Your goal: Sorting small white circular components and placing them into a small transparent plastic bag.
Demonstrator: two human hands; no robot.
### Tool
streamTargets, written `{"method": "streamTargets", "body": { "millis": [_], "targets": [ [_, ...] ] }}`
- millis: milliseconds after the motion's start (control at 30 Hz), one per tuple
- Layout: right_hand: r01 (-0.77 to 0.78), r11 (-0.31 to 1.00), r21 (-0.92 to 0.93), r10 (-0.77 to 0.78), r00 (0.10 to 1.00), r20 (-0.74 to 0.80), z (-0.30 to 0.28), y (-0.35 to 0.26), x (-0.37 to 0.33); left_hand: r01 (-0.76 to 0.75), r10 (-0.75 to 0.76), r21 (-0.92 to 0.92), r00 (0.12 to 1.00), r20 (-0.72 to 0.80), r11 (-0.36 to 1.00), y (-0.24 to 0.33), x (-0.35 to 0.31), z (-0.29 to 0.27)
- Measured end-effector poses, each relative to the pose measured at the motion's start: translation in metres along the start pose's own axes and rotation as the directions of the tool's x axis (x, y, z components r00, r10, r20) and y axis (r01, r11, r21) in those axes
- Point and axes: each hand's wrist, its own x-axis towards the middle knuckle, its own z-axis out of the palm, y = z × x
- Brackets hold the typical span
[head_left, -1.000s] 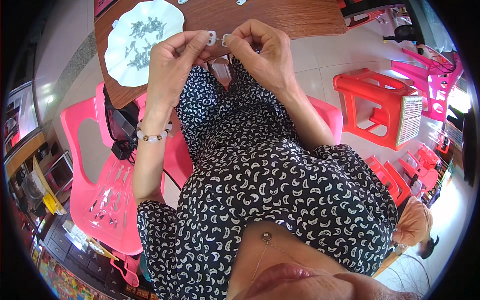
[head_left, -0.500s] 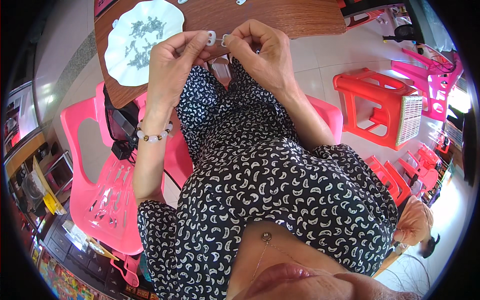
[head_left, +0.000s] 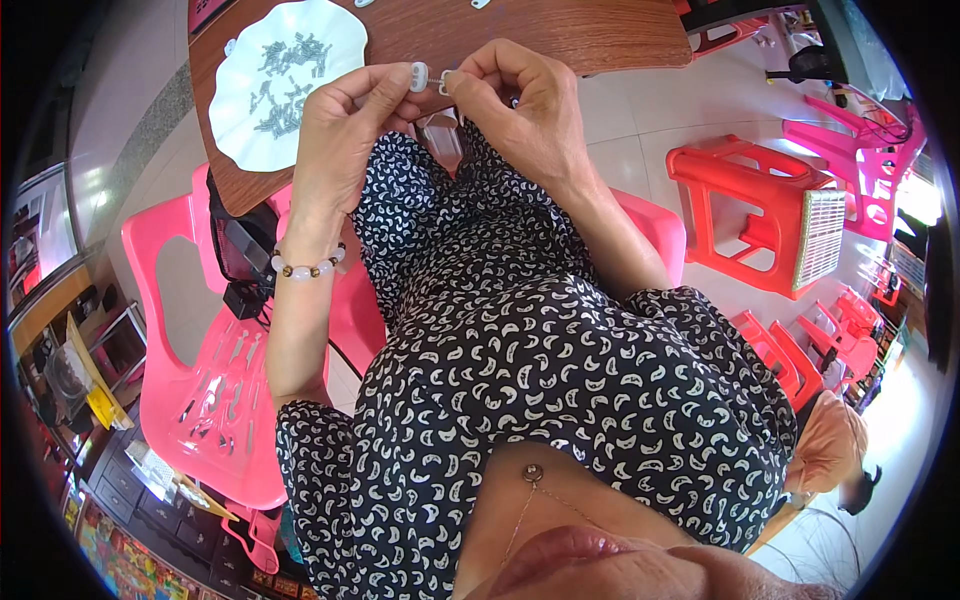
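In the pinch of my left hand (head_left: pixel 352 112) is a small white plastic piece with two holes (head_left: pixel 419 76). My right hand (head_left: pixel 528 112) pinches a second small white piece (head_left: pixel 446 82), partly covered by the fingertips. Between the two pieces a thin metal spring (head_left: pixel 433 82) bridges the short gap. Both hands are level with each other over the table's near edge. Left of my left hand, a white plate with a wavy rim (head_left: pixel 232 132) bears many small grey springs (head_left: pixel 296 52) in loose heaps.
The brown wooden table (head_left: pixel 600 35) lies ahead, with a few white pieces (head_left: pixel 481 3) at its far side. A pink chair (head_left: pixel 205 420) holding a black bag (head_left: pixel 240 245) stands on the left. Red stools (head_left: pixel 745 205) are on the right; another person (head_left: pixel 830 440) is behind them.
The white piece in my left hand has turned slightly and shifted a little left. The right hand stays nearly where it was.
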Motion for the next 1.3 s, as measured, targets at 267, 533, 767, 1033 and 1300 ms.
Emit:
{"method": "streamTargets", "body": {
  "millis": [267,533,767,1033,1300],
  "targets": [
    [-0.021,1.0,-0.019,0.021,1.0,-0.003,0.001,0.001,-0.001,-0.055,0.059,0.136,0.998,-0.028,0.989,0.004,-0.003,0.004],
    [-0.017,1.0,0.014,0.017,1.0,-0.019,0.002,0.001,-0.002,-0.062,0.073,0.168,0.996,-0.058,0.984,0.006,-0.004,0.007],
    [-0.08,0.996,-0.024,0.08,0.997,-0.016,0.001,0.001,-0.003,-0.069,0.081,0.168,0.995,-0.065,0.983,0.003,-0.004,0.007],
    [-0.033,0.997,-0.075,0.03,0.999,-0.044,0.002,0.003,-0.004,-0.06,0.071,0.151,0.995,-0.065,0.987,-0.001,-0.003,0.005],
    [-0.008,0.996,-0.088,0.005,0.999,-0.043,0.001,0.003,-0.004,-0.046,0.048,0.072,0.999,-0.02,0.996,-0.004,-0.002,0.003]
  ]
}}
